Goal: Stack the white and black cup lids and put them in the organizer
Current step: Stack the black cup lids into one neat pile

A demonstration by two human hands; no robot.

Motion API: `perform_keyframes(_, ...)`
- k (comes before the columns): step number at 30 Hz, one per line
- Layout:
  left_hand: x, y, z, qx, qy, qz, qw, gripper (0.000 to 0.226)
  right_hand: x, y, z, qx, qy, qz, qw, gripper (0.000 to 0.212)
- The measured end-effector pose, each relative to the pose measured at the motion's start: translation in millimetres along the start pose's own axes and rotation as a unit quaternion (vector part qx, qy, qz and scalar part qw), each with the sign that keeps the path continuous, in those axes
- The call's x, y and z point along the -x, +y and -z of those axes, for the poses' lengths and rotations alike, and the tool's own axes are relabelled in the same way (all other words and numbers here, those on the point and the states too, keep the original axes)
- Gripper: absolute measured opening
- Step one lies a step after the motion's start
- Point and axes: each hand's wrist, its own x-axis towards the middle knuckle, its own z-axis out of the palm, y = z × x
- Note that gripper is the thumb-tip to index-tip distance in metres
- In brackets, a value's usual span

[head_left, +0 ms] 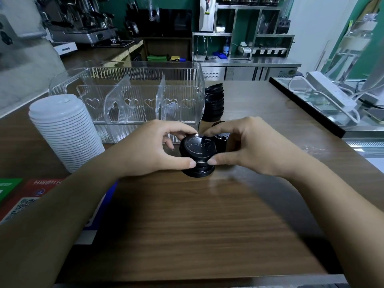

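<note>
A short stack of black lids (pixel 197 151) stands on the wooden counter in the middle of the view. My left hand (pixel 153 148) pinches its left side with thumb and fingers. My right hand (pixel 245 146) pinches its right side the same way. More black lids (pixel 223 139) lie just behind, partly hidden by my right fingers. A taller stack of black lids (pixel 214 102) stands to the right of the clear plastic organizer (pixel 128 96), whose compartments hold nothing. A tall stack of white lids (pixel 66 129) stands at the left.
Coloured printed cards (pixel 31 194) lie at the counter's left edge. A glass display case with a power strip (pixel 332 92) runs along the right side. A coffee machine (pixel 83 21) and steel shelving (pixel 249 38) stand at the back.
</note>
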Motion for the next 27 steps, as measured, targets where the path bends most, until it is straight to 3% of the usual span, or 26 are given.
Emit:
perform_keyframes(11,-4,-10,-7,-0.045,-0.052,-0.005,0.998,0.057,0,0,-6,0.034,0.006,0.040,0.999,0.041)
perform_keyframes(27,-3,-4,-3,-0.023,-0.104,0.040,0.993,0.060,-3,13,-14,0.035,-0.013,0.039,0.999,0.046)
